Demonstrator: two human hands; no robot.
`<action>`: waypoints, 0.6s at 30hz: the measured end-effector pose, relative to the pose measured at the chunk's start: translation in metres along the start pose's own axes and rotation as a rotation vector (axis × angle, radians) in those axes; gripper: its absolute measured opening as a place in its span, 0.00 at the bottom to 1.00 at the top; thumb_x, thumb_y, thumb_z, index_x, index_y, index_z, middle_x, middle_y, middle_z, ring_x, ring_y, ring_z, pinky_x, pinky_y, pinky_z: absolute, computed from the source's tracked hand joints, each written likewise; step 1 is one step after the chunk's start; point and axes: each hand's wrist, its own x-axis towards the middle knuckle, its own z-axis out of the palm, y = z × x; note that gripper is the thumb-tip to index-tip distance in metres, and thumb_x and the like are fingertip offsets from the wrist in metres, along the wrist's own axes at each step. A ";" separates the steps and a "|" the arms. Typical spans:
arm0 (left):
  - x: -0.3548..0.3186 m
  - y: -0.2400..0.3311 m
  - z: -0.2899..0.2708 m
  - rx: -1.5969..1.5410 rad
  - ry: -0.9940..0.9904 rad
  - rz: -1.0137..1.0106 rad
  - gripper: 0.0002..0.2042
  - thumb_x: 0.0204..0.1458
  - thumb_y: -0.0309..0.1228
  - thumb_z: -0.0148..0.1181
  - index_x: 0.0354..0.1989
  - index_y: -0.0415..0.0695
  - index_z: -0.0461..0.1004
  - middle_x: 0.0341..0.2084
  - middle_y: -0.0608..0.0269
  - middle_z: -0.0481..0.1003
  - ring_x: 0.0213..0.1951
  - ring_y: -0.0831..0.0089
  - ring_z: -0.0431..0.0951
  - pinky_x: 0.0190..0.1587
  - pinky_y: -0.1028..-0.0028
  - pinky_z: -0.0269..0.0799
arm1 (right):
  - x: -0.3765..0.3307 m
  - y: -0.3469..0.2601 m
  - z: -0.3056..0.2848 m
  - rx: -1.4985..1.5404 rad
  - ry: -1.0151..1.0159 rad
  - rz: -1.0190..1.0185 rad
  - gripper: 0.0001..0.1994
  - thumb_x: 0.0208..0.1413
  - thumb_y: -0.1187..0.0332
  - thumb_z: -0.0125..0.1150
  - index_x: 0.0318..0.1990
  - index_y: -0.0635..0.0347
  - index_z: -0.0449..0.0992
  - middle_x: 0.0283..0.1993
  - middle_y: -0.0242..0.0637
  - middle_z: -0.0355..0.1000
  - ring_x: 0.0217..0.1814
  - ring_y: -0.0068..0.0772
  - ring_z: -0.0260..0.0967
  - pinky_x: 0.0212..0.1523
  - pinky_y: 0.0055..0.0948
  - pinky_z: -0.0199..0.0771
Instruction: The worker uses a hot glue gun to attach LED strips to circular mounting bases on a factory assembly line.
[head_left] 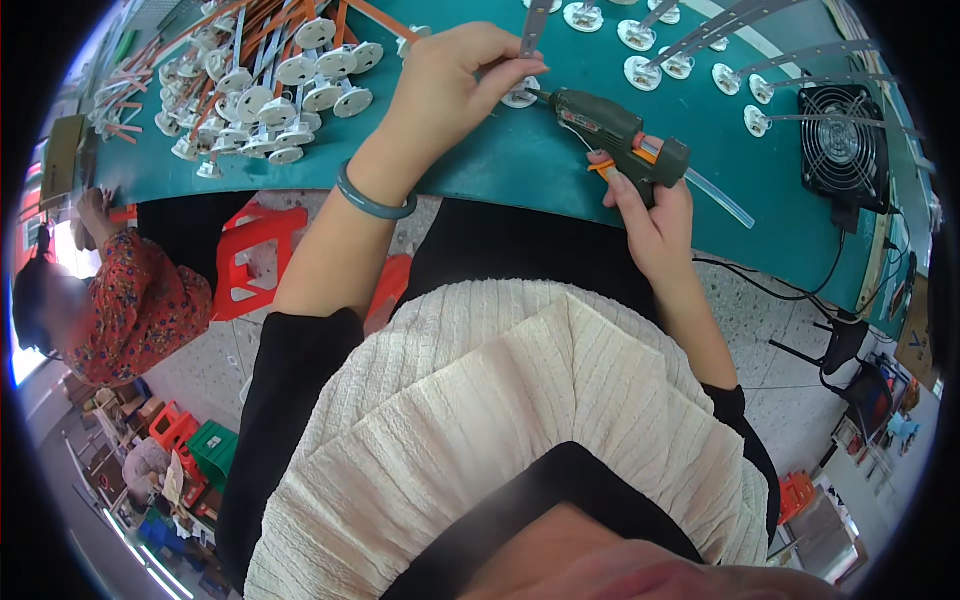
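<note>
My left hand [445, 85] pinches the lower end of a thin grey strip with small square spots [535, 28]. Just beneath its fingertips, a white round base [518, 98] rests on the table. Wrapped around the handle of a dark green hot glue gun [608, 122] is my right hand [652, 220], a finger by the orange trigger. The nozzle points left and meets the base near my left fingertips; whether glue is coming out is too small to tell. A clear glue stick [722, 198] sticks out of the gun's back.
On the green table [470, 165], a heap of white round bases with orange strips [275, 95] lies left. Several bases with upright strips [642, 73] stand at the far right. A black fan [842, 145] with a cable sits right. Another person [140, 300] sits left near a red stool [255, 260].
</note>
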 end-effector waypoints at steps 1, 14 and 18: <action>0.001 -0.002 0.000 0.018 -0.011 0.007 0.08 0.50 0.33 0.69 0.32 0.42 0.82 0.23 0.60 0.77 0.24 0.67 0.77 0.28 0.74 0.71 | 0.000 0.000 0.001 -0.064 0.021 -0.029 0.16 0.62 0.73 0.56 0.56 0.67 0.68 0.47 0.41 0.78 0.38 0.25 0.70 0.43 0.25 0.71; 0.005 0.002 0.002 0.086 -0.100 0.007 0.07 0.51 0.29 0.68 0.28 0.39 0.78 0.28 0.61 0.81 0.33 0.69 0.84 0.33 0.76 0.77 | 0.007 0.001 0.010 -0.139 0.094 -0.034 0.11 0.60 0.70 0.60 0.47 0.66 0.77 0.43 0.45 0.75 0.43 0.39 0.73 0.47 0.32 0.70; 0.003 0.001 0.001 0.094 -0.086 0.002 0.07 0.51 0.28 0.68 0.28 0.39 0.78 0.28 0.61 0.81 0.33 0.70 0.84 0.33 0.77 0.77 | 0.006 0.008 0.007 -0.263 0.037 -0.121 0.16 0.62 0.73 0.56 0.56 0.67 0.69 0.45 0.39 0.77 0.35 0.18 0.68 0.33 0.20 0.70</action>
